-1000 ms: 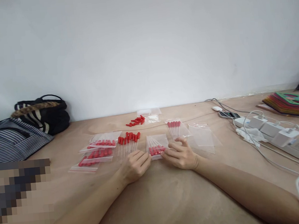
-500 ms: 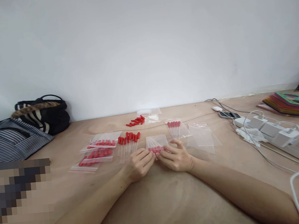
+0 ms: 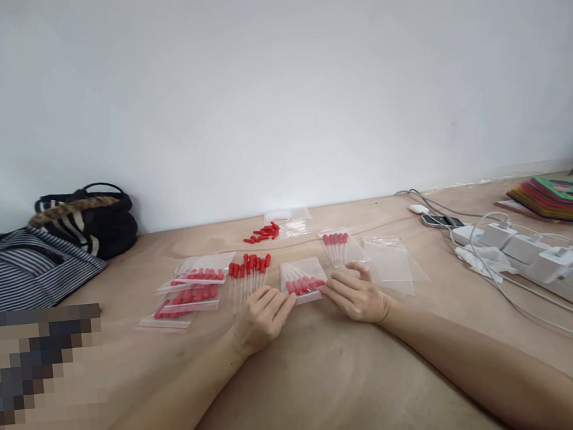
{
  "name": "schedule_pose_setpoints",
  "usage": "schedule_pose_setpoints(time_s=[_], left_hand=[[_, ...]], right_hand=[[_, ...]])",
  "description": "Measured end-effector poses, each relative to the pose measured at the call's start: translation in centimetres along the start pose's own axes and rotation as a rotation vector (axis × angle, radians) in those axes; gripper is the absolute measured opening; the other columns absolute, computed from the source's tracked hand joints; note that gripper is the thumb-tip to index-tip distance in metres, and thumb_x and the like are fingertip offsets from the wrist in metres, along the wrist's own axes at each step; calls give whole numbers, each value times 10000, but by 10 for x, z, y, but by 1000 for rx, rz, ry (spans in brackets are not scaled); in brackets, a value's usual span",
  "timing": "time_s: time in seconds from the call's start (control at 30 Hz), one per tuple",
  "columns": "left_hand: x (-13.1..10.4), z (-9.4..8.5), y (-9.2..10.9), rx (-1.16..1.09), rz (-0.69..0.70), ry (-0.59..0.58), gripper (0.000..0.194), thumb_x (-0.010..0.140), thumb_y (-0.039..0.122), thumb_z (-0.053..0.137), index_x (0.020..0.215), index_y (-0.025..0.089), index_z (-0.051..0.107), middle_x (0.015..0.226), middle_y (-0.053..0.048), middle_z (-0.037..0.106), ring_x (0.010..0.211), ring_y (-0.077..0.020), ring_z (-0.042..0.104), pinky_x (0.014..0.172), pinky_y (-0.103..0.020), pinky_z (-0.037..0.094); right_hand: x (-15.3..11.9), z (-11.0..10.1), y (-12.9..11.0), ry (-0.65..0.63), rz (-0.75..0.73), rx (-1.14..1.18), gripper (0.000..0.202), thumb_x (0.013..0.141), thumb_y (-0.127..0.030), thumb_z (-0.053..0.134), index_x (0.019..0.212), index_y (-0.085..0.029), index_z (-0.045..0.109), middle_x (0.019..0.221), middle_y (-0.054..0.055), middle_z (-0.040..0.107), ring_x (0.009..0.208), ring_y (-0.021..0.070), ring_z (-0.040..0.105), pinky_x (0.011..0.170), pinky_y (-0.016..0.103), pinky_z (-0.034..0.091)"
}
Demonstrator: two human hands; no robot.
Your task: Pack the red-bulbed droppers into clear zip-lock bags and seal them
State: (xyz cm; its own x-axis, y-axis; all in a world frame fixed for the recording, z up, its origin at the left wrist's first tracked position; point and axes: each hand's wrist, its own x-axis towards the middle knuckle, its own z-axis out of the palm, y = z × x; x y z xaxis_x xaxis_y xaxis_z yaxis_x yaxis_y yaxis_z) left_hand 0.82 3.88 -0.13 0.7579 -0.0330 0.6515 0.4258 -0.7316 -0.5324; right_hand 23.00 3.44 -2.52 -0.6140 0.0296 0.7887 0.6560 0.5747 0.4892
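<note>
A small clear zip bag [image 3: 310, 266] lies flat between my hands, its sealing edge toward me. Inside it are several glass droppers with red rubber bulbs [image 3: 303, 285], bulbs at the near end. My left hand [image 3: 265, 318] is closed, thumb and fingertips pinching the bag's near left corner. At the near right corner, my right hand [image 3: 356, 296] has its fingers bent together, fingertips on the bag's edge. Loose red-bulbed droppers [image 3: 251, 265] lie just beyond my left hand. Past my right hand is another bag of droppers [image 3: 336, 241].
Filled bags [image 3: 188, 294] overlap on the left. Flat unfilled bags [image 3: 388, 266] lie right of my right hand. Loose red bulbs [image 3: 264, 232] sit near the wall. A power strip with white chargers [image 3: 533, 247] and trailing cables occupies the right; a striped bag [image 3: 35, 267] stands left.
My right hand has slid right along the bag's near edge, away from my left hand, uncovering the red bulbs. My left hand stays at the left corner. The view has shifted slightly.
</note>
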Motion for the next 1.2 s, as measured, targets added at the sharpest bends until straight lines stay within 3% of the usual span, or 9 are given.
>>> schedule_pose_setpoints(time_s=[0.27,0.37,0.47,0.63,0.73,0.83,0.9,1.03,1.2], left_hand=[[-3,0,1,-38,-90,11,144,840,38,437,855,122,553,569,0,545,516,-128,511,551,-284,461],[-5,2,1,-54,-123,36,171,846,41,414,878,140,550,604,-7,556,542,-127,526,563,-277,465],[-6,2,3,-94,-152,68,181,847,50,407,898,153,547,622,-12,567,568,-135,542,570,-277,474],[-6,0,5,-211,-247,89,205,832,98,472,1021,166,515,758,-42,616,695,-162,583,649,-291,499],[-8,1,3,-184,-436,130,336,807,223,544,1119,141,452,920,-108,592,855,-223,575,728,-348,502],[-11,5,0,-181,-533,98,372,788,228,552,1131,148,436,981,-115,570,916,-236,559,781,-366,488],[-12,8,-1,-219,-534,23,328,792,195,528,1109,155,454,977,-99,573,910,-218,564,788,-344,486],[-13,12,0,-309,-563,-91,248,806,176,477,1052,155,488,958,-88,578,903,-210,571,783,-331,488],[-13,11,1,-341,-567,-132,193,799,167,461,982,158,519,913,-77,595,816,-191,599,704,-291,504]], right_hand=[[-5,2,10,-24,137,14,205,809,-172,524,606,-171,502,579,-43,578,684,88,553,874,331,264],[-6,5,14,-91,214,135,78,795,-173,498,796,-177,576,763,11,636,791,133,556,849,340,297],[-6,9,15,-219,261,299,331,745,-102,455,1054,-171,552,987,73,617,905,175,529,790,337,375],[-1,16,7,-209,339,597,323,733,-81,457,1004,-205,580,1010,71,612,942,183,530,791,350,433],[5,18,8,-99,566,764,216,784,-161,447,957,-182,575,934,79,631,895,181,565,790,353,454],[8,21,28,-32,1031,884,184,809,-303,461,903,-175,554,858,70,640,800,169,599,722,322,492],[5,24,51,-133,1366,900,232,789,-382,485,872,-173,540,817,57,642,716,150,607,651,286,508],[-12,33,92,-315,1535,798,279,748,-403,534,661,-139,548,591,53,609,509,130,566,483,249,476],[-28,48,110,-544,1599,528,258,712,-356,567,590,-128,561,546,67,604,508,147,571,499,242,437]])
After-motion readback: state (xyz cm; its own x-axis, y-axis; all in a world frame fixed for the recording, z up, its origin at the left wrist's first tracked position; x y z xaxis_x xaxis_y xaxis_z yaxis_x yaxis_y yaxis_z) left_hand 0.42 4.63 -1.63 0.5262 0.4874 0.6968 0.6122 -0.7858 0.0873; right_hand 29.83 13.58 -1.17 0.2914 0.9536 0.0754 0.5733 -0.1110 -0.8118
